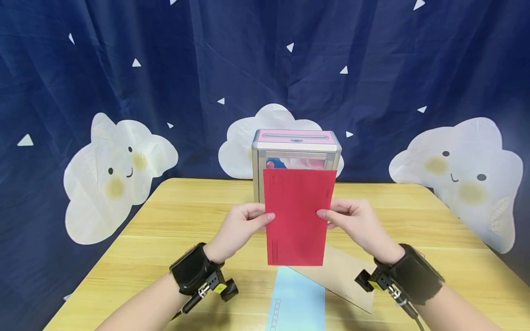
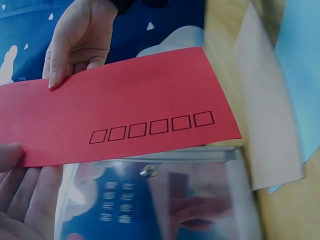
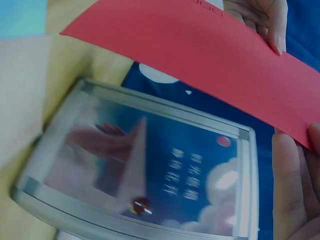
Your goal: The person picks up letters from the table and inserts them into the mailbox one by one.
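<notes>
Both my hands hold a red envelope (image 1: 298, 220) upright in front of a box. My left hand (image 1: 242, 227) pinches its left edge, thumb on the near face; my right hand (image 1: 360, 227) pinches the right edge in the same way. A row of small printed squares shows on the envelope (image 2: 155, 90) in the left wrist view. Behind it stands the metal-framed box (image 1: 296, 148), with a pink top, a long slot (image 1: 295, 135) and a small lock. The envelope covers most of the box's clear front panel (image 3: 165, 155) in the head view.
A light blue envelope (image 1: 300, 299) and a tan envelope (image 1: 348, 280) lie overlapping on the wooden table (image 1: 198, 207), below the red one. Behind the table hangs a dark blue curtain (image 1: 248, 55) with clouds and white triangles.
</notes>
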`<action>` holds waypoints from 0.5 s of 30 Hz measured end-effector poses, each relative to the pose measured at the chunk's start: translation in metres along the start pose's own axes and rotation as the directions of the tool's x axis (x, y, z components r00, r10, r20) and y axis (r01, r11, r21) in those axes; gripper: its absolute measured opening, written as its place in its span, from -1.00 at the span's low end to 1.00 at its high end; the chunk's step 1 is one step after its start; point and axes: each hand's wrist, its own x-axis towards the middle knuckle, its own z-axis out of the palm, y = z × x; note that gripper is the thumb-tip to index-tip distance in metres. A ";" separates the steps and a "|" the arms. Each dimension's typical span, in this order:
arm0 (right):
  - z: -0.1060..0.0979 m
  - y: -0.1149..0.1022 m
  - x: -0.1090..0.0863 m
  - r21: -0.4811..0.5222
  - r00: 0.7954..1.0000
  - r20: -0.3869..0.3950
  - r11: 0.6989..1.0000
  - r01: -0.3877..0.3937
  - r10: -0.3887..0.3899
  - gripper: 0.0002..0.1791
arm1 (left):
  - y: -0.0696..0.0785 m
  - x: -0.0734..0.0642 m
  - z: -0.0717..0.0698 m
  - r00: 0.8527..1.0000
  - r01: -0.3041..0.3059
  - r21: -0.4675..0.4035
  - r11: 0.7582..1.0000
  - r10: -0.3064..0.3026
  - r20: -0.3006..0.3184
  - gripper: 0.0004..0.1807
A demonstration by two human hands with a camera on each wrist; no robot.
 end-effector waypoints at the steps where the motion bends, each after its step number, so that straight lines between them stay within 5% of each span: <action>1: -0.002 -0.003 0.003 -0.019 1.000 -0.015 1.000 0.016 -0.016 -0.86 | 0.003 0.003 -0.001 1.000 -0.012 0.016 1.000 0.012 -0.007 -0.88; 15: -0.022 -0.049 0.047 -0.226 0.963 -0.147 0.956 0.189 -0.225 -0.88 | 0.063 0.048 -0.027 0.983 -0.131 0.173 0.976 0.151 -0.104 -0.76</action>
